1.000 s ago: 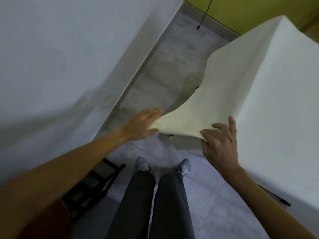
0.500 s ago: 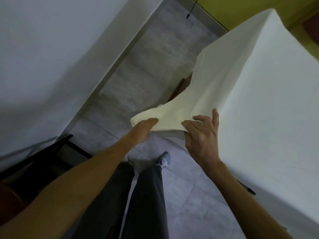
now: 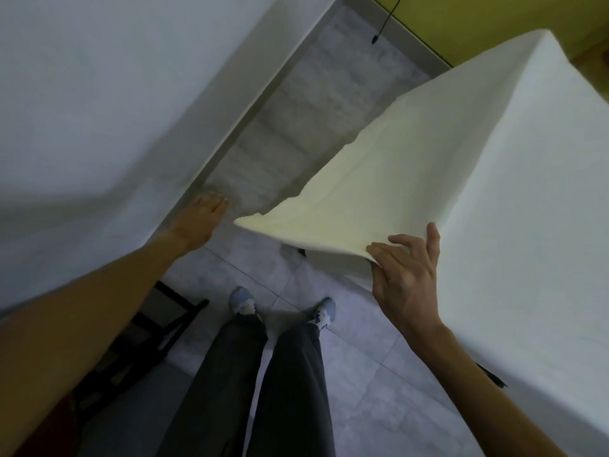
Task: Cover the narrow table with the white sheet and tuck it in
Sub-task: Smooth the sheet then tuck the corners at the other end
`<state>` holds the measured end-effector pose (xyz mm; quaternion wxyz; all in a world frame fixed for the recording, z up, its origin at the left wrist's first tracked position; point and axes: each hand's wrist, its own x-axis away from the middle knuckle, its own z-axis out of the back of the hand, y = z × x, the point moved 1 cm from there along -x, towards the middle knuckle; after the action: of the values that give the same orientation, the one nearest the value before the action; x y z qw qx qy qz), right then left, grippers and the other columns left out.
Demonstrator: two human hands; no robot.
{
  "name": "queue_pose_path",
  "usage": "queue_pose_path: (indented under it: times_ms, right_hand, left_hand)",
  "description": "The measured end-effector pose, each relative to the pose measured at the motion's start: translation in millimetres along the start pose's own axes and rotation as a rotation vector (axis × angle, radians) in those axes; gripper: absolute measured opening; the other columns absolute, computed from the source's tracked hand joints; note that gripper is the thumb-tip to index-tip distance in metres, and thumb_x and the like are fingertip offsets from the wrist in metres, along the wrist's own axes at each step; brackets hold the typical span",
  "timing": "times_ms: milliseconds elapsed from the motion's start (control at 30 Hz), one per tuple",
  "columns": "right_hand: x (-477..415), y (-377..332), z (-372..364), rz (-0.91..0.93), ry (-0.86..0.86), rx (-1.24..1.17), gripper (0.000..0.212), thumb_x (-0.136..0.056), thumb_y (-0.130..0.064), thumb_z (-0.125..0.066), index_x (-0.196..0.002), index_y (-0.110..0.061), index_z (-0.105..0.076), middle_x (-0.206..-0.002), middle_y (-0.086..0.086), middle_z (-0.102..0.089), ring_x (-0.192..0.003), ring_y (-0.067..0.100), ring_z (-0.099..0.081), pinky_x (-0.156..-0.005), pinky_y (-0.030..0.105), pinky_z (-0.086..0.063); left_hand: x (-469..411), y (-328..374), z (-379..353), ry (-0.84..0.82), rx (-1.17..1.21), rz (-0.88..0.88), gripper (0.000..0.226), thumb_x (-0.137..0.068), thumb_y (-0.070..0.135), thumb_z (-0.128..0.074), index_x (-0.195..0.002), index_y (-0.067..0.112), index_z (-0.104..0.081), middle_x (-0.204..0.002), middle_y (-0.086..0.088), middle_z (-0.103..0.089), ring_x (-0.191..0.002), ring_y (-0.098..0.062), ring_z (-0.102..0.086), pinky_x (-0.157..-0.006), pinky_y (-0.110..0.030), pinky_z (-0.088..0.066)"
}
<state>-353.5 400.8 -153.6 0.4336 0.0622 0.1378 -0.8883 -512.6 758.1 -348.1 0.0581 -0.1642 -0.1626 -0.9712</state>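
Item: white sheet point(image 3: 527, 166), spread over the worktop, which it hides. Its side flap is held out from the near left corner.
Right hand point(image 3: 407, 285): fingers point(image 3: 382, 250) curled, pinching the flap's edge.
Left hand point(image 3: 201, 219): fingers straight, holding nothing, just apart from the flap's free tip.
Step, as judged: tucking this corner.
Next move: the left hand takes the tip and folds the flap under.

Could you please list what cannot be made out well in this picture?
Head view only.
Narrow table: the white sheet covers it almost wholly.
Left hand: motion blur; whether it touches the wall is unclear.
Right hand: the sheet's fold hides the fingertips gripping it.
Dark chair: the left arm covers most of it.
Black cable: cut off by the top edge.
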Motion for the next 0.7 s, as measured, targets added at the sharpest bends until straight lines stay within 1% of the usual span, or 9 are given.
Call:
queue_pose_path:
  times_ms: [100, 200, 267, 333, 367, 433, 533, 633, 700]
  right_hand:
    - [0, 0, -2, -0.016, -0.013, 0.026, 0.012, -0.085, -0.004, -0.069, -0.093, -0.007, -0.078, -0.094, 0.006, -0.077, -0.097, 0.032, -0.065, -0.116, 0.065, -0.022]
    - [-1, -1, -1, -0.019, -0.019, 0.026, 0.012, -0.085, -0.006, -0.07, -0.092, -0.008, -0.079, -0.094, 0.006, -0.077, -0.097, 0.032, -0.065, -0.116, 0.065, -0.023]
    - [-1, -1, -1, -0.009, -0.024, 0.029, 0.012, -0.085, -0.006, -0.07, -0.091, -0.008, -0.079, -0.093, 0.006, -0.077, -0.097, 0.031, -0.065, -0.116, 0.065, -0.023]
    - [-2, -1, -1, -0.004, -0.031, 0.029, 0.013, -0.086, -0.007, -0.067, -0.091, -0.007, -0.079, -0.093, 0.006, -0.077, -0.097, 0.031, -0.066, -0.117, 0.064, -0.022]
    - [-1, -1, -1, -0.004, -0.037, 0.029, 0.015, -0.089, -0.01, -0.064, -0.091, -0.007, -0.079, -0.093, 0.007, -0.077, -0.098, 0.031, -0.066, -0.118, 0.064, -0.022]
    - [-1, 0, -1, 0.0, -0.052, 0.03, 0.023, -0.094, -0.016, -0.058, -0.092, -0.007, -0.079, -0.094, 0.009, -0.077, -0.099, 0.032, -0.067, -0.118, 0.063, -0.021]
    - [0, 1, 0, 0.012, -0.065, 0.048, 0.025, -0.094, -0.019, -0.057, -0.093, -0.007, -0.079, -0.095, 0.009, -0.077, -0.101, 0.032, -0.067, -0.119, 0.062, -0.02]
    - [0, 1, 1, 0.027, -0.068, 0.067, 0.018, -0.089, -0.015, -0.064, -0.095, -0.006, -0.079, -0.096, 0.009, -0.077, -0.101, 0.033, -0.066, -0.119, 0.062, -0.02]
    - [0, 1, 1, 0.041, -0.067, 0.077, 0.015, -0.086, -0.011, -0.067, -0.095, -0.006, -0.078, -0.095, 0.009, -0.077, -0.099, 0.034, -0.066, -0.119, 0.062, -0.019]
  left_hand:
    - [-4, 35, 20, 0.064, 0.132, -0.099, 0.075, -0.07, -0.013, -0.064, -0.14, -0.01, -0.039, -0.142, -0.03, -0.045, -0.132, -0.045, -0.044, -0.108, -0.05, -0.035]
    - [-14, 111, 40, 0.166, 0.312, -0.278, 0.077, -0.084, 0.022, -0.066, -0.148, -0.002, -0.03, -0.155, -0.019, -0.03, -0.144, -0.031, -0.027, -0.117, -0.038, -0.022]
    - [-28, 164, 44, 0.251, 0.366, -0.375, 0.076, -0.092, 0.032, -0.062, -0.15, 0.0, -0.027, -0.157, -0.016, -0.028, -0.147, -0.027, -0.023, -0.12, -0.035, -0.018]
    - [-44, 205, 43, 0.275, 0.408, -0.444, 0.067, -0.095, 0.024, -0.06, -0.15, 0.001, -0.029, -0.155, -0.014, -0.033, -0.147, -0.026, -0.025, -0.12, -0.037, -0.022]
    - [-50, 219, 41, 0.272, 0.422, -0.464, 0.063, -0.094, 0.017, -0.062, -0.148, 0.001, -0.034, -0.152, -0.015, -0.039, -0.144, -0.026, -0.031, -0.117, -0.038, -0.029]
    - [-54, 230, 34, 0.275, 0.463, -0.457, 0.061, -0.084, 0.006, -0.073, -0.139, -0.002, -0.047, -0.14, -0.018, -0.054, -0.129, -0.029, -0.052, -0.102, -0.038, -0.045]
    - [-48, 218, 25, 0.275, 0.472, -0.372, 0.061, -0.076, -0.003, -0.078, -0.132, -0.006, -0.053, -0.13, -0.022, -0.06, -0.112, -0.032, -0.064, -0.088, -0.036, -0.052]
    - [-39, 186, 14, 0.234, 0.439, -0.276, 0.046, -0.087, 0.007, -0.051, -0.13, -0.006, -0.055, -0.126, -0.025, -0.061, -0.104, -0.037, -0.067, -0.082, -0.044, -0.056]
    - [-35, 161, 7, 0.217, 0.402, -0.256, 0.05, -0.088, 0.016, -0.037, -0.129, -0.006, -0.057, -0.123, -0.026, -0.063, -0.105, -0.038, -0.067, -0.082, -0.052, -0.057]
